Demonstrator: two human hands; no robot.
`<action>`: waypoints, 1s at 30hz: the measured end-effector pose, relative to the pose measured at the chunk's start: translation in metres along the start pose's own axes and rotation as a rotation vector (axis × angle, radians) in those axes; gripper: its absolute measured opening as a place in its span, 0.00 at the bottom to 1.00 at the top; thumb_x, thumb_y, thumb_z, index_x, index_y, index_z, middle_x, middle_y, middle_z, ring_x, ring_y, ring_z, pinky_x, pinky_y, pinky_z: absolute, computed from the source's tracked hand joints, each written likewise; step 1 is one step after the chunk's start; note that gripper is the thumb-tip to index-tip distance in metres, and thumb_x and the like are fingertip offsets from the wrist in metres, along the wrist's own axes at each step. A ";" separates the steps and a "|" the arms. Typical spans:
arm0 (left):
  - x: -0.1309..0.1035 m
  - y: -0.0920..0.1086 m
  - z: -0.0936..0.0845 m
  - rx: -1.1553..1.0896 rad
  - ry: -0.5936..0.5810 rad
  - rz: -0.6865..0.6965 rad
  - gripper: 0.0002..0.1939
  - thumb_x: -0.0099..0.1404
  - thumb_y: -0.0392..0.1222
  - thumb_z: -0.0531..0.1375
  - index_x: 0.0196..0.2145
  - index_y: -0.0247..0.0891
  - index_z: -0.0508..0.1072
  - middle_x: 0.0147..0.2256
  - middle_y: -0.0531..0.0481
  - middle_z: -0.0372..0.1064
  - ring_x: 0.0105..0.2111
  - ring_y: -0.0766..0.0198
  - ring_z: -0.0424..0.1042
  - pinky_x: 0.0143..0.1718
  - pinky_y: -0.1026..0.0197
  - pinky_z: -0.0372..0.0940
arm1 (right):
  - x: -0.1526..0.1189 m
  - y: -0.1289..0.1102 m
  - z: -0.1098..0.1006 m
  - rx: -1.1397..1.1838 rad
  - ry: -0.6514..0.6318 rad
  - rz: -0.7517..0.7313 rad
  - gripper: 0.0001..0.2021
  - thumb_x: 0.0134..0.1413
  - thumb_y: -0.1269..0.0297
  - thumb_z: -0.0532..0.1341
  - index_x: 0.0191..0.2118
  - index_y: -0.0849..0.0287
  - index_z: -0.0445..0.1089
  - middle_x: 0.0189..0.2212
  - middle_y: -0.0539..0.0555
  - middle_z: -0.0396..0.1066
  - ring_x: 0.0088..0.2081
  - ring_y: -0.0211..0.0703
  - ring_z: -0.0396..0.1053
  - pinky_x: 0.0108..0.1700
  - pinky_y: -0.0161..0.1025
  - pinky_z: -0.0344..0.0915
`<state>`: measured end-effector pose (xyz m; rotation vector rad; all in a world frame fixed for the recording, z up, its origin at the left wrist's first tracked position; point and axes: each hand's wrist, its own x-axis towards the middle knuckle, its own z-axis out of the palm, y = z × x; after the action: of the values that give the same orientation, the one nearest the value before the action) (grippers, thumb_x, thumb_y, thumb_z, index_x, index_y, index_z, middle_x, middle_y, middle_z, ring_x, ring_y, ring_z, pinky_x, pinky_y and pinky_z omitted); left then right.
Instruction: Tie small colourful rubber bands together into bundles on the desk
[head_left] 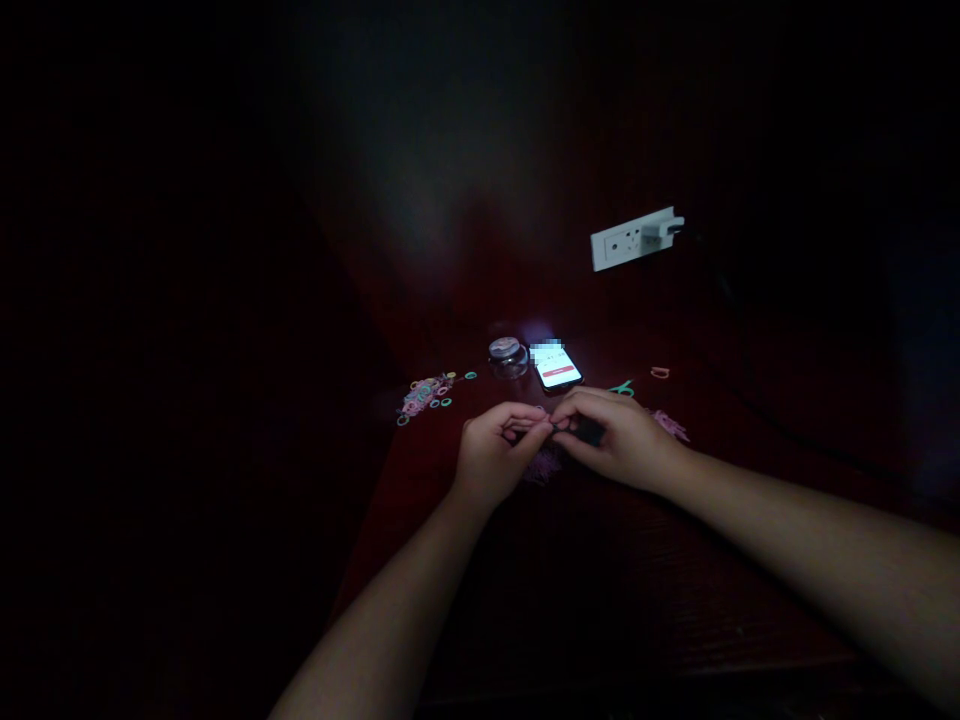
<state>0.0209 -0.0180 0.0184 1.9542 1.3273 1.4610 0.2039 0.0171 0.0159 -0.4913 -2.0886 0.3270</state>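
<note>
My left hand (pixel 504 445) and my right hand (pixel 611 432) meet at the fingertips above the dark red table (pixel 420 490). Both are closed in a pinch, and whatever lies between the fingers is too small and dim to name. Below the fingertips lies a purple pile (pixel 541 466) of thin pieces. Just beyond my hands, a phone (pixel 559 368) with a lit screen lies beside a clear round jar (pixel 508 358) with a lid. To the left is a heap of small coloured bands (pixel 426 395).
Pink pieces (pixel 670 425) lie right of my right hand, with a green item (pixel 622 388) behind it, partly hidden. A small pink item (pixel 660 372) is farther right. A white socket panel (pixel 634 240) with a plug is on the wall. The surroundings are very dark.
</note>
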 end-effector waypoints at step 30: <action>-0.002 0.001 -0.010 0.236 -0.113 0.197 0.04 0.63 0.40 0.61 0.35 0.40 0.76 0.32 0.51 0.76 0.29 0.67 0.73 0.29 0.65 0.65 | 0.003 0.006 -0.008 -0.083 -0.048 0.014 0.03 0.54 0.70 0.60 0.33 0.57 0.71 0.29 0.52 0.70 0.32 0.40 0.67 0.35 0.37 0.64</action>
<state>0.0125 -0.0224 0.0221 2.3400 1.3403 1.3043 0.2106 0.0243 0.0196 -0.5523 -2.1524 0.2637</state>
